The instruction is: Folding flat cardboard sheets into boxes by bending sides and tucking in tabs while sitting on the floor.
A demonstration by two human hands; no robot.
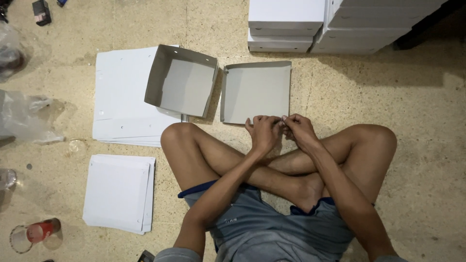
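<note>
The person sits cross-legged on the speckled stone floor [427,145], knees wide and bare feet tucked in. Just past the shins, the left hand [264,132] and right hand [297,130] meet, both with fingers curled and pinching the near edge of a shallow grey cardboard tray [256,92]. Whether they grip a flap or a small fastener there is too small to tell. This tray has its far and side walls standing, while its near edge lies flat under the fingertips, so it looks only partly formed.

Just left of it, close by, a deeper grey cardboard box [182,81] stands tilted, all four walls up; it seems finished. It rests on a stack of flat white cardboard sheets [119,102], and a second, smaller pile of flat white sheets [119,191] lies nearer the left knee, both still unfolded.

Farther off, at the top of the view, stacks of closed white boxes [340,22] are piled, apparently done. Crumpled clear plastic wrapping [22,116] and a clear cup with a red label [31,234] lie at the left.
</note>
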